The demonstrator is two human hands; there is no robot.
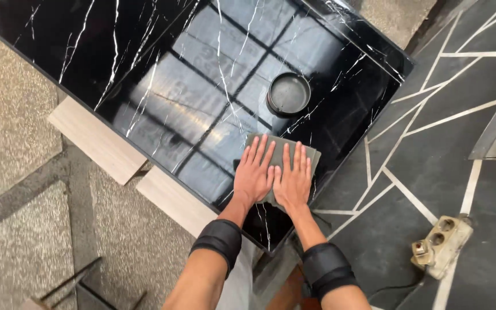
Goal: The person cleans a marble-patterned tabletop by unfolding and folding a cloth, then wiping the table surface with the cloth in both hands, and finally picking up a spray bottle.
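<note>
slab: black marble-look slab (144,86) with white veins, glossy, reflecting a window grid; it rests on pale wooden boards (96,140) laid over the speckled floor.
cloth: grey-green folded cloth (282,146), flat on the slab near its right-hand near corner, just short of the edge.
left hand: left hand (254,172) is flat, palm down on the cloth, fingers (258,150) stretched and slightly fanned; it grips nothing, only presses.
right hand: right hand (293,178) likewise flat on the cloth, fingers straight and close together, thumb side touching the left hand; no grasp, only pressure.
wrists: dark padded band (216,241) on the left forearm, a second one (325,268) on the right.
tin: round dark tin (288,93) sits open on the slab just beyond the cloth, apart from it; contents look grey, kind cannot be told.
off the slab: worn beige socket block (442,245) with cable lies on the dark tiled floor well to the right of the slab; metal-edged frame further right, mostly cropped.
step, as judged: rubbing the surface with the cloth under both palms.
doing it well: keep both palms level so pressure spreads over the whole cloth, not the fingertips; keep the cloth folded flat, no ridges; work overlapping passes and check the reflection for dull patches; stop short of the slab edge so the cloth does not slip off.
risk: slab overhangs its boards at the near corner, so heavy downward load there could tip or shift it; tin is close enough to be knocked by a long forward stroke.
</note>
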